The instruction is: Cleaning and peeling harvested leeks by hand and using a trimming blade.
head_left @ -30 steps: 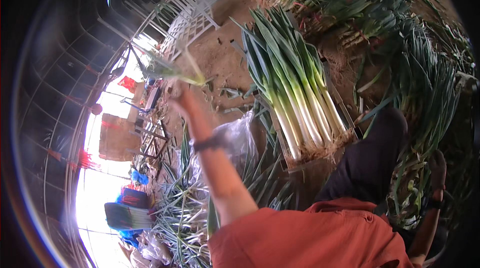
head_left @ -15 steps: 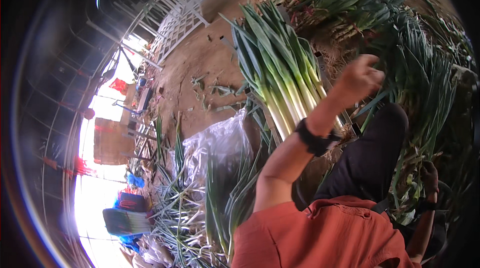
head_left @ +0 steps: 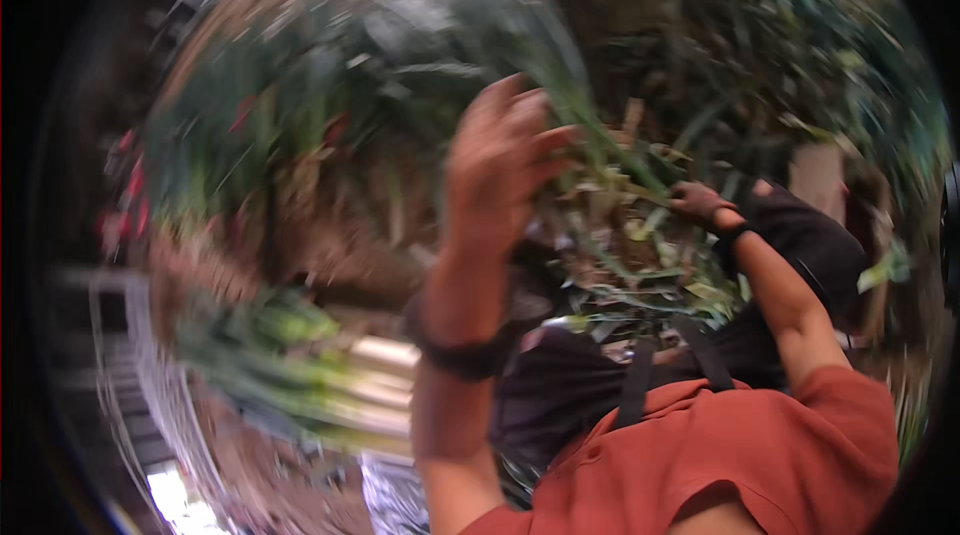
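My left hand [head_left: 500,160] is raised in mid-view, smeared by motion. Its fingers are spread and nothing shows in them. Further right, my right hand [head_left: 700,203] is closed at the lower end of a green leek [head_left: 625,160], whose leaves run up and left past my left fingertips. Blur hides exactly how it grips. A bundle of trimmed leeks [head_left: 375,385], white stems toward me, lies left of my left forearm. Below my right hand lies a litter of torn leaves [head_left: 640,285].
Heaps of uncut leeks [head_left: 330,85] stretch across the far side and round to the right. At the lower left are a pale rack [head_left: 165,335] and a whitish plastic sheet [head_left: 392,490]. My dark-trousered knees [head_left: 560,385] flank the leaf litter.
The view has swung right, so the trimmed bundle now lies at left. My left hand has opened from a curled shape. My right hand has come forward from beside my body to the leek.
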Demonstrator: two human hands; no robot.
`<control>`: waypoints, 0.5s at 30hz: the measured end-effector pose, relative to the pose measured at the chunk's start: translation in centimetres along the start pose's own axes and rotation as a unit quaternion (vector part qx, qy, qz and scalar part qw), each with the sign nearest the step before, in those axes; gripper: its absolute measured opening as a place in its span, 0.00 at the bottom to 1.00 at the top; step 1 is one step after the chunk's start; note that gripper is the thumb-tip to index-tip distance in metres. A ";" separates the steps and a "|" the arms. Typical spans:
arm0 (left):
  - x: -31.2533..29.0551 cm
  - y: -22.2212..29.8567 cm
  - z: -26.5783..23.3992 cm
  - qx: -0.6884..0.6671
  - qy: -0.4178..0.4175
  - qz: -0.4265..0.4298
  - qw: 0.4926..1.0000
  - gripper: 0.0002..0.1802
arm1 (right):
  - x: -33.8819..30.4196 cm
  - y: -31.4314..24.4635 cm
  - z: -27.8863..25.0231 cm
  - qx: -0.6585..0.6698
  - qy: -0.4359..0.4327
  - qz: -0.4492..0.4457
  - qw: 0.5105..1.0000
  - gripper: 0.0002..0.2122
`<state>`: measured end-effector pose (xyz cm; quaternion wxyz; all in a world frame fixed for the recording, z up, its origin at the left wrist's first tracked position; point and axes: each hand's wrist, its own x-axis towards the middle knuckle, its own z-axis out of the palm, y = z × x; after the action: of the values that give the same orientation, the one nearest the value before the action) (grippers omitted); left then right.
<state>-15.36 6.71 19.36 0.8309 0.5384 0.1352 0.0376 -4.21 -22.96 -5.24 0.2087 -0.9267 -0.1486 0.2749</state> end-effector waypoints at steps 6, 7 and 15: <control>1.1 -3.1 -1.0 -0.028 0.074 -0.003 0.997 0.24 | 0.3 5.6 2.9 0.072 0.057 0.162 0.983 0.22; 1.0 -2.8 -0.7 -0.040 0.060 -0.002 0.997 0.24 | 0.6 5.7 3.8 0.052 0.082 0.163 0.982 0.24; 0.7 -2.2 -0.6 -0.063 0.041 -0.056 0.996 0.26 | 8.0 -3.8 6.9 0.037 0.158 0.080 0.983 0.42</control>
<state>-14.98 6.42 16.99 0.8579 0.4743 0.1962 0.0220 -2.31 -14.47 -12.29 0.2409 -0.9591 -0.0286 0.1460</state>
